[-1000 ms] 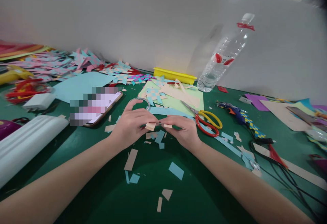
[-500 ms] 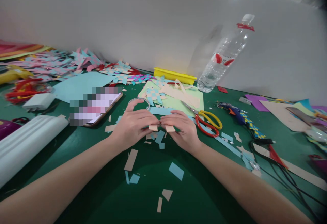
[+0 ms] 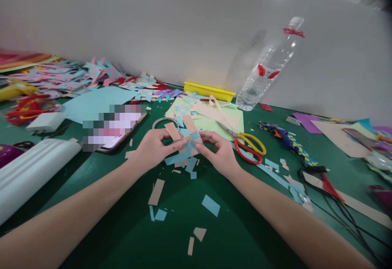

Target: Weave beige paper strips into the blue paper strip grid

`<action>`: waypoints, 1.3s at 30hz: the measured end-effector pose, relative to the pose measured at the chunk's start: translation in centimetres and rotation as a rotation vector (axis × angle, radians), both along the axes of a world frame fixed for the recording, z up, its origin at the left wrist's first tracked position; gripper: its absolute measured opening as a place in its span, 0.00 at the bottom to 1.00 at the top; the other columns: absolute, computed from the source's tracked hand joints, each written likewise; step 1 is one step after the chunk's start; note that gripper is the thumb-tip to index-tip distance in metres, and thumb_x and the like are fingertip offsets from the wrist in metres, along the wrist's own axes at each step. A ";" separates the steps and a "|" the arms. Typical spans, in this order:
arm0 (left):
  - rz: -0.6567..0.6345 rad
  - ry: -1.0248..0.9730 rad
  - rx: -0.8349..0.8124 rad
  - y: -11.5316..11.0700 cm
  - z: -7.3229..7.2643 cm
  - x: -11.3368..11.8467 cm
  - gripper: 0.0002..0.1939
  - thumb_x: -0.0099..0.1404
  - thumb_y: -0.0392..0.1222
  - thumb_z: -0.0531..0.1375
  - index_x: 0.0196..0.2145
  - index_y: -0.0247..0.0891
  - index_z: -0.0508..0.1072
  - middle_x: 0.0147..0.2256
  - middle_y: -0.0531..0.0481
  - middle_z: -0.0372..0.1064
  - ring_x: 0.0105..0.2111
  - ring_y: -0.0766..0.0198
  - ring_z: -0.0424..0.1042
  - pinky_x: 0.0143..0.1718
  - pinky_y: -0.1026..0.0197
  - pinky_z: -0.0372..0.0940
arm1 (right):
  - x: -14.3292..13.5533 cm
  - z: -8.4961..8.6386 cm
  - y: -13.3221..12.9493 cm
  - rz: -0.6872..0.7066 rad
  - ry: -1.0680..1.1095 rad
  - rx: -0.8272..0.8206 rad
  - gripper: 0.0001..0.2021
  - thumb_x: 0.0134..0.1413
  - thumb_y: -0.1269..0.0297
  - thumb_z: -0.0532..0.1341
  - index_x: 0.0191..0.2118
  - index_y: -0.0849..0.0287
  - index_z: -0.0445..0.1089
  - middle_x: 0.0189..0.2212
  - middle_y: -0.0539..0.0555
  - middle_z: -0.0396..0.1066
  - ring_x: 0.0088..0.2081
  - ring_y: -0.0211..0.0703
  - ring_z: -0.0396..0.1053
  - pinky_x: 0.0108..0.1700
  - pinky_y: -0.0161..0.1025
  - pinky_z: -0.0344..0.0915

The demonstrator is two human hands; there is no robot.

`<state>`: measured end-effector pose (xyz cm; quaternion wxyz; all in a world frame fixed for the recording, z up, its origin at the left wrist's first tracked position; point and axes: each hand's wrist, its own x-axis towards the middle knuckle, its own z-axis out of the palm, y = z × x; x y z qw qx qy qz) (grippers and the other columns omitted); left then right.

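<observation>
Between my hands is a small woven paper piece (image 3: 192,141) of blue and beige strips, with beige ends sticking up. My left hand (image 3: 156,144) pinches its left side between thumb and fingers. On the right side, my right hand (image 3: 217,149) grips it with thumb and fingertips. Just behind the left hand lies a clear ring (image 3: 166,121), partly covered. Blue and beige paper scraps (image 3: 191,164) lie below the woven piece. Scissors (image 3: 249,148) with red and yellow handles rest right of my right hand.
A phone (image 3: 122,130) and a white bar-shaped object (image 3: 39,171) are on the left. Behind are green paper (image 3: 235,113), a yellow tray (image 3: 210,90) and a leaning bottle (image 3: 269,68). Black cables (image 3: 346,216) lie at the right.
The woven piece has been turned so that its flat face and upright strips now show. Both hands have rotated, bringing the thumbs into view, and the left has uncovered more of the ring.
</observation>
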<state>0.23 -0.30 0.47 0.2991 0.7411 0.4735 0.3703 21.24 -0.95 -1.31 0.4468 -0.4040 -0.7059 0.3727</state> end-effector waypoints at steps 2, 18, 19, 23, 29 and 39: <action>-0.020 -0.014 -0.067 0.0 -0.1 0.1 0.14 0.59 0.53 0.61 0.28 0.40 0.77 0.30 0.50 0.76 0.31 0.59 0.74 0.28 0.61 0.67 | -0.1 -0.2 0.1 0.035 0.033 -0.065 0.14 0.52 0.55 0.62 0.41 0.57 0.71 0.38 0.54 0.74 0.39 0.43 0.72 0.43 0.40 0.69; -0.007 -0.099 -0.203 0.1 -0.5 -0.1 0.13 0.56 0.52 0.63 0.31 0.40 0.77 0.27 0.51 0.75 0.25 0.62 0.73 0.23 0.64 0.66 | -0.3 0.2 0.0 0.111 0.059 -0.200 0.14 0.50 0.54 0.62 0.40 0.57 0.71 0.31 0.51 0.73 0.30 0.37 0.69 0.33 0.35 0.67; 0.004 -0.129 -0.217 0.2 -0.6 -0.2 0.13 0.56 0.52 0.63 0.31 0.40 0.76 0.26 0.51 0.75 0.23 0.63 0.73 0.21 0.65 0.66 | -0.2 0.4 0.0 0.091 0.061 -0.168 0.17 0.50 0.55 0.63 0.45 0.56 0.69 0.34 0.52 0.74 0.33 0.38 0.70 0.35 0.36 0.68; 0.004 -0.259 -0.282 0.3 -1.0 -0.4 0.13 0.55 0.52 0.64 0.30 0.39 0.76 0.24 0.51 0.74 0.20 0.64 0.72 0.17 0.65 0.66 | 0.1 0.8 -0.1 0.094 0.010 -0.086 0.24 0.51 0.56 0.63 0.55 0.53 0.63 0.33 0.51 0.74 0.32 0.38 0.69 0.37 0.37 0.68; -0.001 -0.293 -0.428 0.3 -0.8 -0.3 0.13 0.54 0.52 0.65 0.31 0.41 0.76 0.24 0.52 0.74 0.22 0.60 0.73 0.20 0.62 0.68 | 0.2 0.4 0.0 0.177 0.022 -0.157 0.25 0.52 0.54 0.61 0.55 0.55 0.62 0.26 0.48 0.71 0.25 0.34 0.67 0.29 0.34 0.67; 0.064 -0.277 -0.463 -0.1 -0.3 0.1 0.14 0.56 0.53 0.63 0.33 0.40 0.74 0.27 0.51 0.73 0.25 0.61 0.72 0.24 0.63 0.66 | -0.1 0.2 -0.1 0.245 0.097 -0.197 0.25 0.51 0.57 0.62 0.55 0.55 0.62 0.25 0.47 0.69 0.24 0.34 0.68 0.30 0.35 0.69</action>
